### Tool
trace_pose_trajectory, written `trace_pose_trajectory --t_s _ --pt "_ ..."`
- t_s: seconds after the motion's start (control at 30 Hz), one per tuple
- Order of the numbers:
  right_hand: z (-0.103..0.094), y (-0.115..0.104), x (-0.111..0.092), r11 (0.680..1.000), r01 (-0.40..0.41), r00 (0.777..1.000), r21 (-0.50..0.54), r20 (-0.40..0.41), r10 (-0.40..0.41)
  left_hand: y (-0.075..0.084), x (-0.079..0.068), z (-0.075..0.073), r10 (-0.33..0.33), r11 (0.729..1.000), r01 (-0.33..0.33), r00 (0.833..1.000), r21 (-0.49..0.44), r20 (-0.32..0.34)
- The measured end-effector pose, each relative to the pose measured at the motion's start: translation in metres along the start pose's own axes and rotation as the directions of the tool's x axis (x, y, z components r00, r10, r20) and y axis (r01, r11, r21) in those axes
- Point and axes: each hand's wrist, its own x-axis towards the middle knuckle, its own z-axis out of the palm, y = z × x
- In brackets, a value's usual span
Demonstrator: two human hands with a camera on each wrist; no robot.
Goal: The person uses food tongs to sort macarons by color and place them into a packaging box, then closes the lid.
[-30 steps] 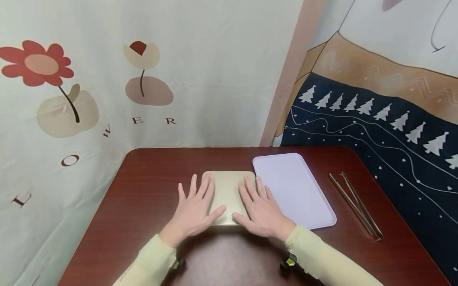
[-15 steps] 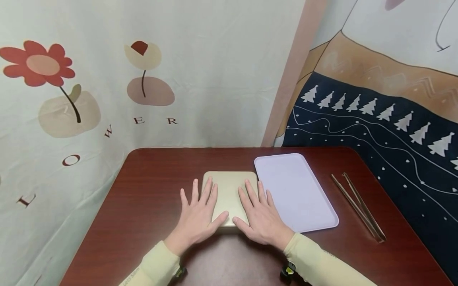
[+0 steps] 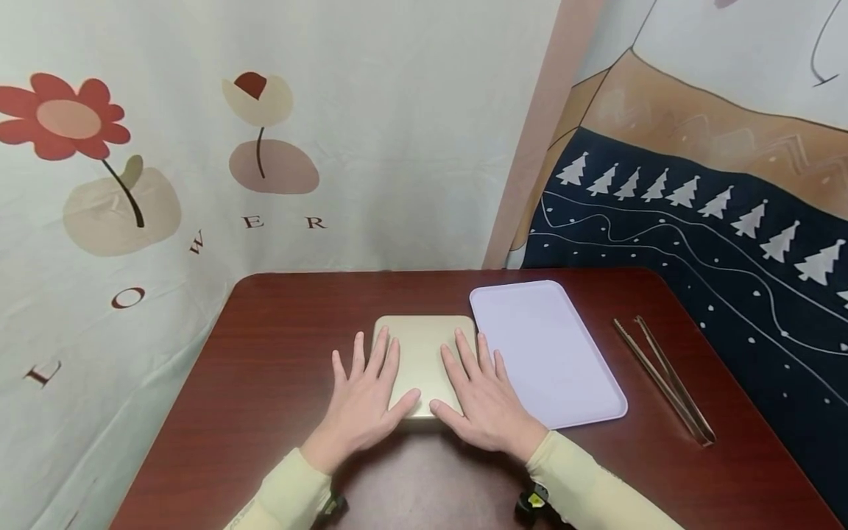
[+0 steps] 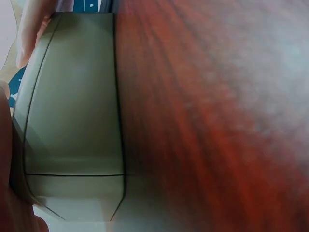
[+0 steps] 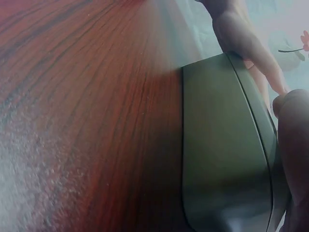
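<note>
A pale gold box (image 3: 424,353) with rounded corners lies on the table in the head view. Its front side (image 4: 72,106), with a thin seam below the top edge, fills much of the left wrist view; the same side (image 5: 222,145) shows in the right wrist view. My left hand (image 3: 364,401) rests on the box's left part, fingers spread and straight. On the right part lies my right hand (image 3: 486,397), likewise spread, its outer fingers reaching past the box's edge over a lilac tray. The two thumbs point toward each other, a small gap between them. What the box contains is hidden.
The lilac tray (image 3: 553,353) lies directly right of the box. Metal tongs (image 3: 665,383) lie farther right, near the edge of the dark red table (image 3: 285,324). A printed cloth (image 3: 411,147) hangs behind the table, and a dark patterned one (image 3: 636,228) at the right.
Both hands have slid slightly toward me on the box, most of it in the first half second. The box, tray and tongs stay put; the camera view shifts a little.
</note>
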Motion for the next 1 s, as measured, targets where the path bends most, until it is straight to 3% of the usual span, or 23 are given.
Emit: trace_pose_trajectory --t_s 0.17,0.3,0.5,0.7,1.0 --pt "-0.012 0.009 0.003 1.000 0.020 0.999 0.012 -0.031 -0.020 -0.009 0.004 -0.009 0.019 1.000 -0.019 1.000 -0.011 0.006" --pt "-0.025 0.025 0.008 1.000 0.010 0.995 -0.015 -0.095 -0.012 -0.024 0.013 -0.021 0.014 1.000 -0.014 0.998 0.003 -0.061" --pt "-0.047 0.062 0.014 0.996 -0.074 0.987 -0.041 -0.147 0.067 -0.057 0.023 -0.036 -0.056 0.997 0.062 0.993 0.051 -0.107" --pt "-0.065 0.095 0.016 0.981 -0.167 0.966 -0.096 -0.216 0.143 -0.084 0.027 -0.040 -0.091 0.984 0.113 0.983 0.134 -0.160" --pt "-0.072 0.122 0.013 0.960 -0.261 0.937 -0.099 -0.265 0.227 -0.094 0.030 -0.040 -0.090 0.978 0.130 0.968 0.163 -0.234"
